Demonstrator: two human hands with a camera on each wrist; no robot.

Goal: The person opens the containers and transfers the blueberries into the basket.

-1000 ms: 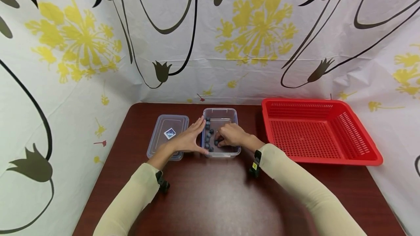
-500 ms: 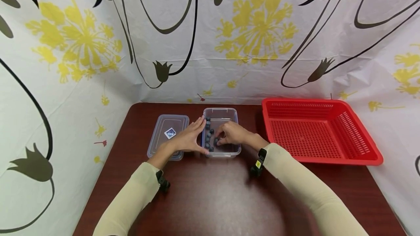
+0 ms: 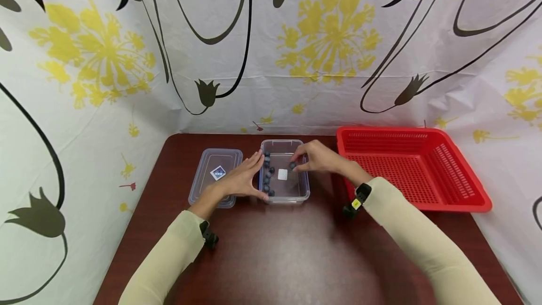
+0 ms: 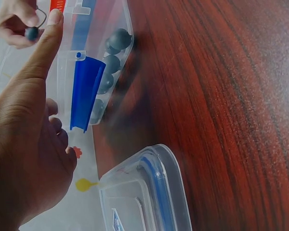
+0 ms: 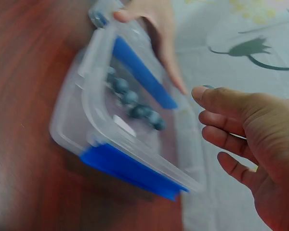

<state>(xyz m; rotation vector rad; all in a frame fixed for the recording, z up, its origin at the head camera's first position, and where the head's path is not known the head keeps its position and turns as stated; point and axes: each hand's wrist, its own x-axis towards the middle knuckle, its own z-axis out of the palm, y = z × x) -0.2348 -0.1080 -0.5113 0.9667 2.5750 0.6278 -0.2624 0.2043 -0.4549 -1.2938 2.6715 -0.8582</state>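
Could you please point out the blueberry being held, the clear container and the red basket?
blueberry (image 3: 292,165), head view, its dark centre.
clear container (image 3: 282,198), head view, near rim.
red basket (image 3: 461,204), head view, front rim.

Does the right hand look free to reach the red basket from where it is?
Probably yes: the right hand, pinching a blueberry above the clear box, is beside the open-topped red basket; nothing lies between.

The lid bore a blue diamond-shaped label (white lettering, perhaps a brand), too small to read; nothing else carried text.
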